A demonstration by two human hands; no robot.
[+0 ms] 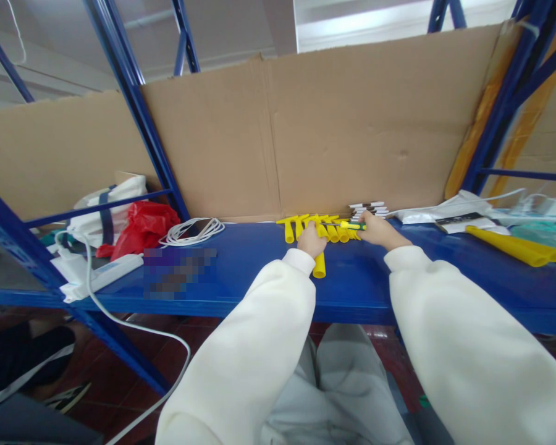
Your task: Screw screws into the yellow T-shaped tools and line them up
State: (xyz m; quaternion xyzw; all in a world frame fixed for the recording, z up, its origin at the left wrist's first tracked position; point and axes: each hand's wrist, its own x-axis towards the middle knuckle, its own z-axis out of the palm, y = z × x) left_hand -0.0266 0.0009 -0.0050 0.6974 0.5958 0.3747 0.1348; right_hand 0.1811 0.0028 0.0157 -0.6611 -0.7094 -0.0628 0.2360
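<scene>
My left hand (311, 240) is closed around a yellow T-shaped plastic piece (320, 267), whose round, tube-like handle points toward me. My right hand (379, 231) grips a screwdriver (353, 226) with a yellow-and-green handle. Its thin shaft points left, toward the piece in my left hand; whether the tip touches it I cannot tell. Just behind my hands, several more yellow T-shaped pieces (289, 232) lie in a row on the blue shelf (250, 266). Beyond my right hand is a stack of small white-and-dark flat items (369, 209).
A cardboard panel (352, 123) closes off the back. On the left are a coiled white cable (194, 231), a red plastic bag (146, 225) and a white power strip (106, 275). Yellow tapered tubes (514, 245) lie on the right. Another person's leg (37, 352) shows at lower left.
</scene>
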